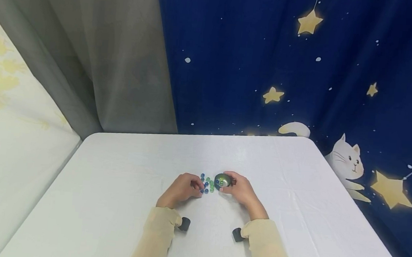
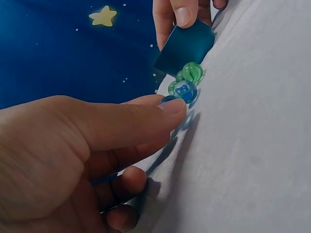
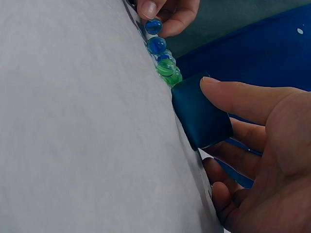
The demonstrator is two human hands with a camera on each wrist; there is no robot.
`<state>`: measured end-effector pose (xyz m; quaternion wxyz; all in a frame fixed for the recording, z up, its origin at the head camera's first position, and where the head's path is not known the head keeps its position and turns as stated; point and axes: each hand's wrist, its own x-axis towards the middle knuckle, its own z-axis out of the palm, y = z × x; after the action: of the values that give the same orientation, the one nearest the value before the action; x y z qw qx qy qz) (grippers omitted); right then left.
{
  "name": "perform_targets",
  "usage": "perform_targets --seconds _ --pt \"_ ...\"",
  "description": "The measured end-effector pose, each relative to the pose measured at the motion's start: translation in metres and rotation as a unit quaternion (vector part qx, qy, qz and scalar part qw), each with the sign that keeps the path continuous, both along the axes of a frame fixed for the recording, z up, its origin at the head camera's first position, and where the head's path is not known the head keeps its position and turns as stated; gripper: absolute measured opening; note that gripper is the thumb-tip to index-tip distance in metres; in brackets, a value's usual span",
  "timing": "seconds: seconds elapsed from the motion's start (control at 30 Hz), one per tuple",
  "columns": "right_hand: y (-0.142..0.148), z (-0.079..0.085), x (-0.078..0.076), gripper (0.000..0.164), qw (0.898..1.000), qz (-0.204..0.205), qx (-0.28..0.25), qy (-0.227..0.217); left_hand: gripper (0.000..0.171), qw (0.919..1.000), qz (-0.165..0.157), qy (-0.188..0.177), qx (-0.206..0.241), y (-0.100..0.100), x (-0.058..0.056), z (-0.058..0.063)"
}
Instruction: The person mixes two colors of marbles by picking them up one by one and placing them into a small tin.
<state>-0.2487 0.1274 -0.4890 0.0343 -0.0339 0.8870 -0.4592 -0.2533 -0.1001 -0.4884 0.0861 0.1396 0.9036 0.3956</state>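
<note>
Blue and green glass marbles [image 1: 211, 184] lie in a loose cluster on the white table. My left hand [image 1: 185, 186] is at the cluster's left side, thumb and index finger pinching a blue marble [image 3: 153, 26]. Another blue marble [image 2: 184, 91] lies just beyond those fingertips. To the right of the cluster, my right hand [image 1: 241, 189] grips a small teal cup [image 3: 200, 111] between thumb and fingers, low at the tabletop. A few marbles show inside the cup in the head view. Green marbles [image 3: 169, 72] sit right beside the cup's near edge.
The white tabletop [image 1: 121, 186] stretches out around both hands. Behind its far edge hang a grey curtain [image 1: 131, 58] and a dark blue curtain [image 1: 234, 46] printed with stars and a cat. A black wrist device [image 1: 184, 224] shows at the left sleeve, and another [image 1: 238, 234] at the right.
</note>
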Motion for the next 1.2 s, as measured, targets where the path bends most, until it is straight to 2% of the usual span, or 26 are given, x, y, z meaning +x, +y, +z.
perform_targets --seconds 0.33,0.73,0.97,1.2 --pt "-0.0008 0.0016 -0.0006 0.057 1.0 0.002 -0.002 0.001 0.018 0.9996 -0.008 0.02 0.016 -0.0011 -0.0011 -0.0005" --pt "0.0 0.0012 0.0015 0.058 1.0 0.001 -0.003 -0.006 0.018 0.9993 0.014 0.015 0.031 0.0009 -0.0007 0.0006" --pt "0.0008 0.0004 0.0018 0.058 1.0 0.003 -0.004 -0.002 0.015 0.9981 0.008 0.032 0.051 0.0006 -0.0008 0.0013" --pt "0.0011 0.0001 0.002 0.058 1.0 0.001 -0.005 -0.006 0.011 0.9973 0.019 0.033 0.063 0.0032 -0.0014 0.0006"
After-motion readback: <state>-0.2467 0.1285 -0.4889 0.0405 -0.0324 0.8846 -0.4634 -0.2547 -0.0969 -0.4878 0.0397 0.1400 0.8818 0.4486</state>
